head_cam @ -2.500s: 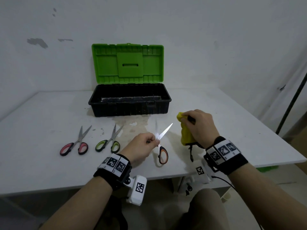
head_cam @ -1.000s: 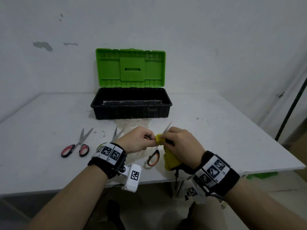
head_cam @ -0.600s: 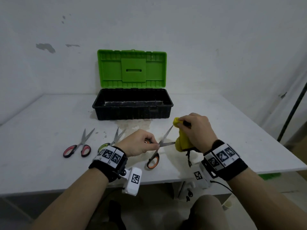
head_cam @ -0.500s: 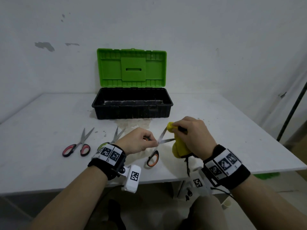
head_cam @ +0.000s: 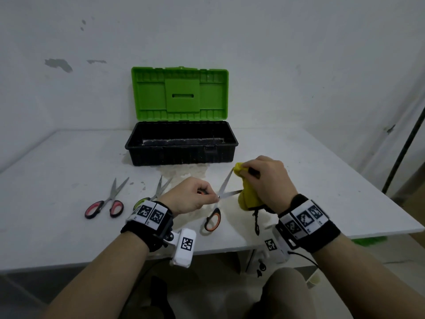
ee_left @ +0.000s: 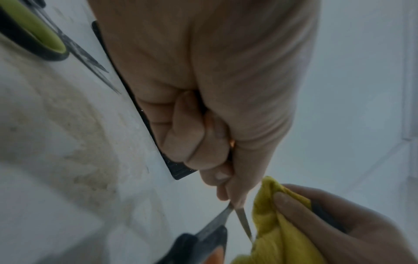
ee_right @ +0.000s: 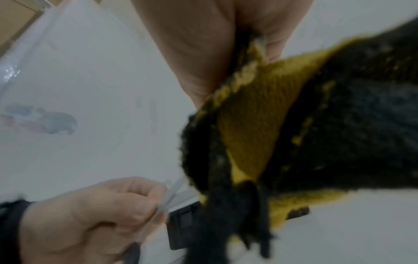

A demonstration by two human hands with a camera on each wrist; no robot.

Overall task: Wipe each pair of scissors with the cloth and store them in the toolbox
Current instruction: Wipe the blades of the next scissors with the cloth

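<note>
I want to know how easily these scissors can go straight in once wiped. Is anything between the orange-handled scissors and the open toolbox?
Nothing visible blocks the way. The orange-handled scissors, held by the left hand, are in front of the toolbox, whose lid stands open. Only bare table lies between; the cloth is off to the right.

Bare makeshift workroom: scuffed white wall (head_cam: pixel 299 54), stained white table (head_cam: pixel 57 162), open green-lidded toolbox (head_cam: pixel 181 143)

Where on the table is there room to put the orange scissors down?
Bare table lies right of the yellow cloth, and left of the red scissors. It is crowded between the green scissors, both hands and the toolbox.
</note>
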